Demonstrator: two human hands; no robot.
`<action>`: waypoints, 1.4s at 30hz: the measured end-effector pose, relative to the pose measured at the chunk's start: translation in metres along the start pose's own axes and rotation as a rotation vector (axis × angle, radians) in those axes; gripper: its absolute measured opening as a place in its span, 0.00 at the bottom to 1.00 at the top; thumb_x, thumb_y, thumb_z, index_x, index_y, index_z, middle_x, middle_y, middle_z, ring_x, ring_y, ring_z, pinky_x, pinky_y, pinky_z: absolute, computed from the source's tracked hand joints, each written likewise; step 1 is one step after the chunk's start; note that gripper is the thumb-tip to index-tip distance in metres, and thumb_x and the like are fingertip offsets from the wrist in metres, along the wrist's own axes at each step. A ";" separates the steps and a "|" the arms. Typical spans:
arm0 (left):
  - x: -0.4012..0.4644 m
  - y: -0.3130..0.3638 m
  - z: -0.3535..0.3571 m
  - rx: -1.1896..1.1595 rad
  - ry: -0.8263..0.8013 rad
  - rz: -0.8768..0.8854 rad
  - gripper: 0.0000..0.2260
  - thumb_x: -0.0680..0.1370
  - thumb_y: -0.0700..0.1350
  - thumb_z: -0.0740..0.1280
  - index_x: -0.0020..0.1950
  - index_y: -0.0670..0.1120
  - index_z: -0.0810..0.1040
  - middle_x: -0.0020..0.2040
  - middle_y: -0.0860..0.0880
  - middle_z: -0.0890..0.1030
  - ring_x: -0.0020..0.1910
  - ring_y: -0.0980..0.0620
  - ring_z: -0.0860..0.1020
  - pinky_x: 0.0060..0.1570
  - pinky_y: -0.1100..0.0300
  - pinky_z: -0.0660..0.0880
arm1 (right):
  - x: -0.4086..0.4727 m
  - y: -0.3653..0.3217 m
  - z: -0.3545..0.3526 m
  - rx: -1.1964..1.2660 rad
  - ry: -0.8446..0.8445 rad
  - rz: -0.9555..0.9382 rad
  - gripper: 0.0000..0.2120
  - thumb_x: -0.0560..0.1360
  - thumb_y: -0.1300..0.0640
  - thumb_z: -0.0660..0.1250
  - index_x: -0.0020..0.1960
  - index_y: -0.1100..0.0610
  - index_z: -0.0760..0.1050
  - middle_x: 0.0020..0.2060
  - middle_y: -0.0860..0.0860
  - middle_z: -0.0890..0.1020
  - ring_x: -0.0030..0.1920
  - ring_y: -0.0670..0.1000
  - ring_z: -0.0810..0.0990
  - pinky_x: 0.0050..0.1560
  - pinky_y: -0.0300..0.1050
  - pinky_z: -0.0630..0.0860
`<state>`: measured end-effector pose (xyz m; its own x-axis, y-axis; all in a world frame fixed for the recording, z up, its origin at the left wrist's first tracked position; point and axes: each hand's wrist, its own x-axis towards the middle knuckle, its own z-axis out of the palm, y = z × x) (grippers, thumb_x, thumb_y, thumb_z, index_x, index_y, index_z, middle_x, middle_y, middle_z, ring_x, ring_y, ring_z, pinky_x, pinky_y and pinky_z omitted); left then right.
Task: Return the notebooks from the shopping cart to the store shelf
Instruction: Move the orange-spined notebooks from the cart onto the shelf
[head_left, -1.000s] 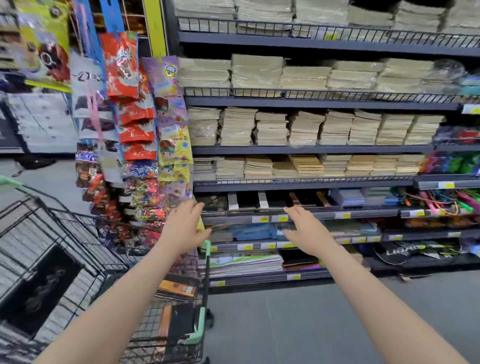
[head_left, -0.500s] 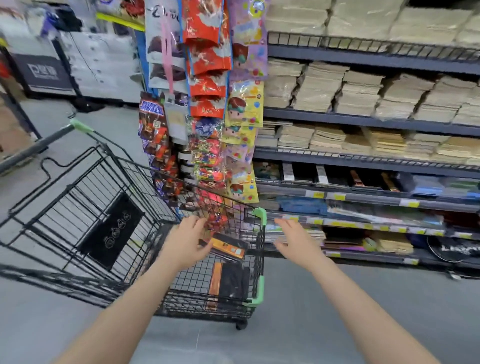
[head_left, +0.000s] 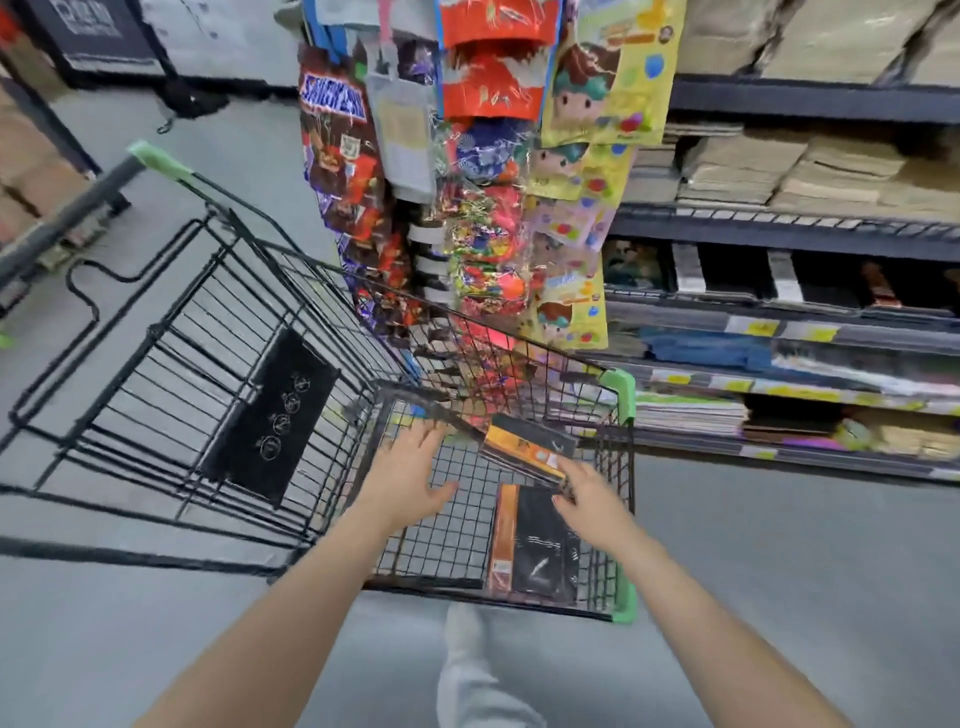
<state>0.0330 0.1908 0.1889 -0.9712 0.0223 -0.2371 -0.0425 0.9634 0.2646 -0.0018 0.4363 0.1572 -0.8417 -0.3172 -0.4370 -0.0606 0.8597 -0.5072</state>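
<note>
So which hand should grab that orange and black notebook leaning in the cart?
Probably the right hand: its fingers already reach the lower edge of the tilted orange-and-black notebook in the black wire shopping cart. The left hand hovers open beside it, over bare mesh.

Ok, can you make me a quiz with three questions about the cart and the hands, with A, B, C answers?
1. Where does the flat notebook lie?
A. on the floor of the shopping cart
B. on the top shelf
C. on the aisle floor

2. What colour are the cart's corner guards?
A. red
B. green
C. blue

3. What is the left hand doing?
A. gripping the cart handle
B. holding a snack bag
C. reaching into the cart with spread fingers, holding nothing

Answers:
1 A: it lies flat on the wire grid inside the cart.
2 B: the plastic corners are bright green.
3 C: its fingers are straight and apart, above the grid. The right hand reaches the tilted notebook.
</note>
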 end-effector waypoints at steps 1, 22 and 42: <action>0.010 -0.004 0.001 -0.007 -0.016 0.001 0.33 0.75 0.60 0.62 0.74 0.48 0.57 0.71 0.47 0.63 0.69 0.47 0.64 0.67 0.47 0.65 | 0.006 0.000 0.005 0.028 -0.024 0.034 0.28 0.78 0.57 0.60 0.75 0.55 0.54 0.73 0.56 0.61 0.71 0.56 0.63 0.70 0.44 0.60; 0.098 -0.034 0.179 -0.396 -0.667 -0.113 0.39 0.73 0.60 0.66 0.77 0.49 0.49 0.75 0.43 0.56 0.70 0.42 0.64 0.68 0.51 0.63 | 0.106 0.063 0.134 0.332 -0.124 0.694 0.23 0.76 0.61 0.62 0.70 0.56 0.62 0.63 0.56 0.73 0.49 0.49 0.75 0.52 0.39 0.73; 0.139 -0.074 0.144 -1.149 -0.532 -0.436 0.33 0.72 0.25 0.64 0.66 0.57 0.64 0.48 0.49 0.78 0.46 0.50 0.79 0.35 0.63 0.79 | 0.142 0.023 0.111 0.655 -0.069 0.466 0.17 0.75 0.60 0.64 0.62 0.47 0.69 0.47 0.46 0.78 0.47 0.46 0.78 0.52 0.43 0.75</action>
<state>-0.0653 0.1612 0.0016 -0.6307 0.1262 -0.7657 -0.7499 0.1544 0.6432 -0.0636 0.3665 0.0011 -0.6665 -0.0268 -0.7450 0.6332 0.5071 -0.5847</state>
